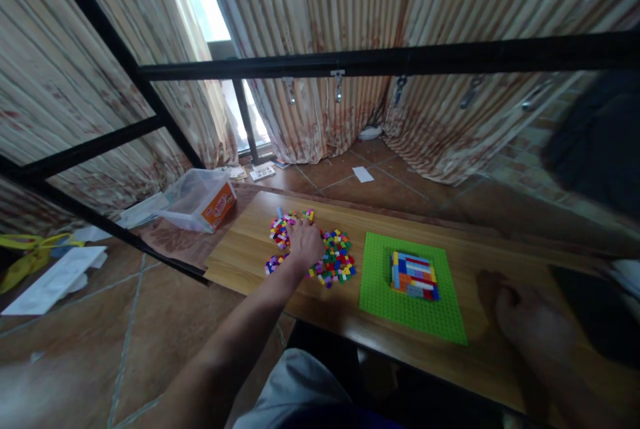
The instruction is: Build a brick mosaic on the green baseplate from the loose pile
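Note:
My left hand (305,242) reaches out over a pile of small coloured bricks (336,261) on the wooden table (240,252), fingers curled down among them; what they hold is hidden. To the right lies a green baseplate (380,282) bearing a flat block of built bricks (414,274). My right hand (525,322) rests on the table right of the baseplate, blurred, its fingers curled under.
A clear plastic box with an orange label (200,199) sits on the floor left of the table. A black metal frame bar (380,59) crosses above. Papers (50,279) and a yellow strap (30,249) lie on the tiled floor at left. Curtains hang behind.

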The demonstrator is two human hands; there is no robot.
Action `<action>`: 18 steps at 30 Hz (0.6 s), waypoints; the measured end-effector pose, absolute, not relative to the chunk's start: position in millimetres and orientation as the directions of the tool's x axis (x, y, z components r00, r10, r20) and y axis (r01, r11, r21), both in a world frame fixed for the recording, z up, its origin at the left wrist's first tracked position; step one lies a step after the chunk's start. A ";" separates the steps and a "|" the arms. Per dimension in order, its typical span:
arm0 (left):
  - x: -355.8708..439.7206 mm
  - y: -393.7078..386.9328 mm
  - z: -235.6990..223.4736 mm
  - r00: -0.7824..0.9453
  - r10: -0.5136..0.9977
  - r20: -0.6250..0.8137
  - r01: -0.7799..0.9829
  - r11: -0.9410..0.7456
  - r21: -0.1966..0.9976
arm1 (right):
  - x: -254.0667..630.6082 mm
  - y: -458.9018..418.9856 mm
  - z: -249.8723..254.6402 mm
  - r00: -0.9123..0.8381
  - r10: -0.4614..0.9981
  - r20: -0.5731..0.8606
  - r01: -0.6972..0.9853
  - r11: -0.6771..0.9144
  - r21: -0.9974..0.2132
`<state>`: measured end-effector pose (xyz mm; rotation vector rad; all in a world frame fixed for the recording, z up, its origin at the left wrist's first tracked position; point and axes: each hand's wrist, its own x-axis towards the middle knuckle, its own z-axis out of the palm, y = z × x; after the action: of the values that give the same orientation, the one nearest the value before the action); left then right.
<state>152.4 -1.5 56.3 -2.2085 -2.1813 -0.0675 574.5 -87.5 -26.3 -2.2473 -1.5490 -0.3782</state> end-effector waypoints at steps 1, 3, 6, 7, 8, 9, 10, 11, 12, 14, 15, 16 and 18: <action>152.5 -1.2 55.3 0.014 0.999 0.050 1.000 -0.013 -0.004 | 573.7 -87.5 -25.6 0.350 0.825 0.443 0.937 -0.310 -0.163; 152.3 -1.1 53.7 0.011 0.998 0.062 1.000 -0.010 -0.016 | 571.2 -87.4 -22.6 0.352 0.823 0.445 0.936 -0.311 -0.165; 151.8 -0.6 53.0 0.006 0.998 0.069 1.000 -0.004 -0.023 | 565.5 -87.2 -15.9 0.361 0.835 0.416 0.933 -0.319 -0.169; 151.8 -0.4 53.4 0.005 0.998 0.059 1.000 -0.003 -0.026 | 563.5 -87.0 -13.6 0.369 0.833 0.411 0.929 -0.327 -0.171; 151.9 -0.3 54.2 0.009 0.999 0.053 0.999 -0.007 -0.031 | 561.7 -86.8 -11.5 0.373 0.834 0.406 0.928 -0.330 -0.173; 152.2 -0.4 55.3 0.015 0.998 0.054 0.999 -0.013 -0.035 | 560.2 -86.6 -9.8 0.374 0.834 0.405 0.927 -0.331 -0.175; 152.8 -0.9 57.0 0.023 0.998 0.066 0.999 -0.021 -0.036 | 558.9 -86.4 -8.4 0.375 0.834 0.405 0.927 -0.332 -0.175; 153.6 -1.8 59.1 0.034 0.996 0.085 0.999 -0.031 -0.032 | 558.0 -86.2 -7.3 0.378 0.834 0.403 0.926 -0.334 -0.178; 154.9 -3.1 61.6 0.044 0.993 0.107 0.999 -0.041 -0.024 | 557.4 -86.0 -6.5 0.382 0.833 0.401 0.924 -0.337 -0.181; 159.3 -7.5 67.5 0.071 0.987 0.147 0.997 -0.074 0.020 | 556.9 -85.7 -5.5 0.389 0.835 0.389 0.921 -0.339 -0.192; 162.9 -10.8 70.5 0.093 0.983 0.157 0.993 -0.103 0.058 | 556.7 -85.6 -5.2 0.390 0.837 0.383 0.920 -0.338 -0.199; 167.5 -14.9 73.2 0.125 0.979 0.163 0.984 -0.143 0.109 | 556.7 -85.6 -4.9 0.392 0.838 0.379 0.919 -0.337 -0.206; 180.2 -25.7 76.9 0.220 0.963 0.156 0.938 -0.253 0.236 | 556.5 -85.5 -4.3 0.400 0.834 0.380 0.915 -0.340 -0.216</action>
<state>180.2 -25.7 76.9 -2.5231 -1.9725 -0.4379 556.5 -85.5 -4.3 -2.2705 -1.5045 -0.2834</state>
